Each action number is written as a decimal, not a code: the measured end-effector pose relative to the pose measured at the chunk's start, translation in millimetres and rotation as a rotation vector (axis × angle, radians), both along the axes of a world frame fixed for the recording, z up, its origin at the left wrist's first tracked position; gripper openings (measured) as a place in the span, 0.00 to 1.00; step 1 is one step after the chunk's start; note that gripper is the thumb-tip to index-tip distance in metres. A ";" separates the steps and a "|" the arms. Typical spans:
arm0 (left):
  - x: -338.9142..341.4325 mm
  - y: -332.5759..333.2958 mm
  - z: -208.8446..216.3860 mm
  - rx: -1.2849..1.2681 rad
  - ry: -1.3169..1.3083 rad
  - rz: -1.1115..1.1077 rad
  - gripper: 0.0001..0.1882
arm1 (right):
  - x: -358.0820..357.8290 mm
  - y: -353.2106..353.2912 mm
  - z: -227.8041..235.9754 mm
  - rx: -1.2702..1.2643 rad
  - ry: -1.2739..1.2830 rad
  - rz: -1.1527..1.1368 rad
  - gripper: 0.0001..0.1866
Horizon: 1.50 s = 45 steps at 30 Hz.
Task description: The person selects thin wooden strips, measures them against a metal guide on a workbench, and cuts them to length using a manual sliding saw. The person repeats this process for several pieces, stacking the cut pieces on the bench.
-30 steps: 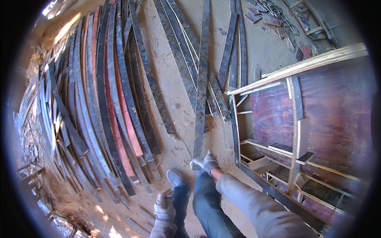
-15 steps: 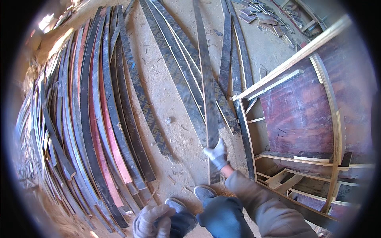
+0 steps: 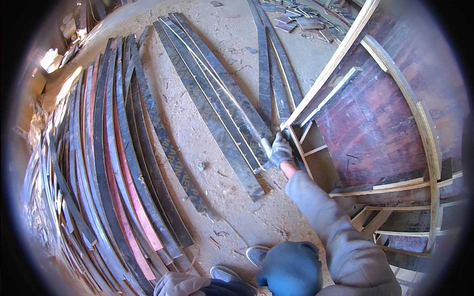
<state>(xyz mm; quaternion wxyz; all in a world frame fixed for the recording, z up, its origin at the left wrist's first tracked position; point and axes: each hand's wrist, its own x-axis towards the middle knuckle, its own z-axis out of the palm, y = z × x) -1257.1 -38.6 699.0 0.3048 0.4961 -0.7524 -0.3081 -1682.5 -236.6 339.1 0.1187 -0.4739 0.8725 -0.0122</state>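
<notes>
My right hand (image 3: 280,150), in a grey-white glove, is stretched forward and down. It is closed on the near end of a long dark plywood strip (image 3: 224,79), thumb on the near side. This strip lies beside another narrow dark strip (image 3: 217,106) with a pale edge, and a wider dark strip (image 3: 212,135) with faded yellow print lies to their left. My left hand (image 3: 180,284), gloved too, is low at the bottom edge by my leg. Its fingers look curled together with nothing visible in them, though the lower part is cut off.
To the left lies a broad stack of long strips (image 3: 103,163), some with pink faces. A wooden frame (image 3: 335,64) with reddish panels stands close on the right. Several dark strips (image 3: 264,74) lie farther ahead, and small board offcuts (image 3: 308,24) are heaped at the back.
My right hand has moved forward, away from my feet. The strip it held up across the middle is now down among the strips on the ground. My left hand has dropped lower.
</notes>
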 end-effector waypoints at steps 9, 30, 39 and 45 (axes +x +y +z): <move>-9.3 9.8 2.9 0.130 0.071 0.000 0.11 | 112.0 35.8 -9.9 0.038 -0.436 0.302 0.47; 25.6 -1.0 1.4 0.019 -0.037 0.080 0.10 | -85.2 -193.6 -8.6 -0.322 -0.568 -0.435 0.19; 33.7 -16.2 -5.7 0.016 -0.094 0.083 0.11 | -112.8 -205.0 8.1 -0.034 0.094 -0.463 0.30; 39.9 -24.9 -10.7 0.047 -0.118 0.115 0.11 | -127.0 -203.4 -37.9 -0.016 0.061 -0.633 0.50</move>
